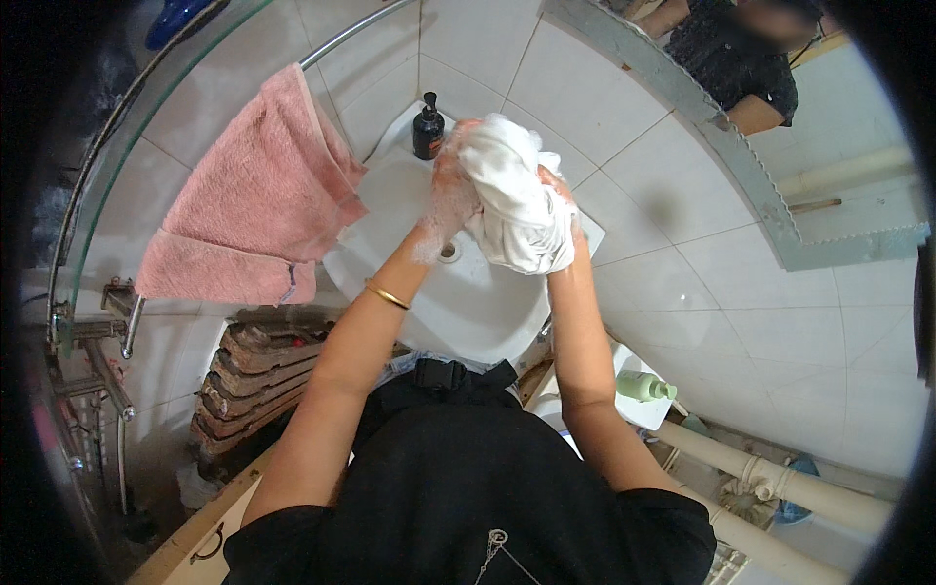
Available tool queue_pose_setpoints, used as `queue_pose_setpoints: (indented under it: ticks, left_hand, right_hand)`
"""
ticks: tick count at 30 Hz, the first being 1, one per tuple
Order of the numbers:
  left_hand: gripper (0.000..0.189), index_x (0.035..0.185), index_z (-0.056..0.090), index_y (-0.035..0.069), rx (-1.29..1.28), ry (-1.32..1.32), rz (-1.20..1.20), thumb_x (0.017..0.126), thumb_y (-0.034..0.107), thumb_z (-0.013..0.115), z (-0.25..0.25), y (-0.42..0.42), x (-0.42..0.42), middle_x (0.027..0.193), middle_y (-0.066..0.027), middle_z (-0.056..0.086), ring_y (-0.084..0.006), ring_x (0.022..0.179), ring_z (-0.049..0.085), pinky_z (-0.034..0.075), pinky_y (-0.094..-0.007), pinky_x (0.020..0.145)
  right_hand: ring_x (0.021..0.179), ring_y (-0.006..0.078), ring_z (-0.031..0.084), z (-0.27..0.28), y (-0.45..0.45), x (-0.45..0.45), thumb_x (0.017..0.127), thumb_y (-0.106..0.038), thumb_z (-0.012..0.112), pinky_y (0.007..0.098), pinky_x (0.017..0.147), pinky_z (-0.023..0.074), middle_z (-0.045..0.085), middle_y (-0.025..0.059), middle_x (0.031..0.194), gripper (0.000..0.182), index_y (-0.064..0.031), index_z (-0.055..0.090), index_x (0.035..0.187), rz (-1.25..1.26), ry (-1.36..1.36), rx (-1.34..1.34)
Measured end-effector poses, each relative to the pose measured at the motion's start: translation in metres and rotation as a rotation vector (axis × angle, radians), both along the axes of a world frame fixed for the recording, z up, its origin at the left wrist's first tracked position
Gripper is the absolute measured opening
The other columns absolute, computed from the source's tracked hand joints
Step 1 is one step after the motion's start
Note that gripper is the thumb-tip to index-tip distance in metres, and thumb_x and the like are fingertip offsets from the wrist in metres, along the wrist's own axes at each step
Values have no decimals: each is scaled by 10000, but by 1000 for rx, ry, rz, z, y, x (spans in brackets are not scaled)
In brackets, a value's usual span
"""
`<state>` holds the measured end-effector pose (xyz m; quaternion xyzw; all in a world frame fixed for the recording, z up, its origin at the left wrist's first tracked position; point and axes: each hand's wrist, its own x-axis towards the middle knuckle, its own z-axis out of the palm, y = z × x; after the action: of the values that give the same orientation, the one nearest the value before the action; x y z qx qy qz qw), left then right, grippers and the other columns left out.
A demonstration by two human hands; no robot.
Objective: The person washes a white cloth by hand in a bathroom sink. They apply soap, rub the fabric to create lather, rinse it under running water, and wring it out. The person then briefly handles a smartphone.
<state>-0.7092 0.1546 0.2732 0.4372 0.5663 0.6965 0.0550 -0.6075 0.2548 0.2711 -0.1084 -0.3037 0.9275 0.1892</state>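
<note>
A bunched white cloth [512, 197], wet and foamy, is held up over the white washbasin [468, 314]. My left hand [453, 175], covered with suds, grips its left side; a gold-coloured bangle [387, 294] circles that forearm. On the cloth's right side is my right hand [559, 186], mostly hidden behind the folds, with some fingers showing. The basin's drain hole [448, 251] shows below my left wrist. Behind my left hand, a dark pump bottle [428, 128] stands at the basin's back corner.
A pink towel [241, 197] hangs from a metal rail [351, 33] at the left. Tiled wall and a mirror [841, 161] lie to the right. A green pump bottle [645, 386] rests on a white surface beside my right forearm, near pale pipes [790, 490].
</note>
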Motion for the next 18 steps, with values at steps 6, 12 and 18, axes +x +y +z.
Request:
queue_pose_setpoints:
  ticks: [6,12,18]
  left_hand:
    - [479,1210,369,93,132,-967,-947,785,204,562,0,-40,-3,1152,-45,453,-136,1082,421,354,-290,908]
    - [314,1141,409,92,141,-929,-737,870,249,399,-16,-16,-4,1075,-26,479,-129,1004,460,373,-285,886]
    - [279,1056,429,99,215,-995,-222,807,209,489,-35,5,24,1000,-8,466,-119,938,450,380,-269,818]
  right_hand:
    - [612,155,556,51,-14,9,664,-30,534,254,566,461,566,68,720,133,22,548,786,-505,-278,620]
    - [739,277,560,35,-59,-4,554,-144,638,362,655,447,573,117,789,284,-71,580,822,-590,30,1913]
    - [686,302,546,11,-4,-41,575,-270,633,377,572,443,563,123,778,289,-77,573,781,-574,-434,1781]
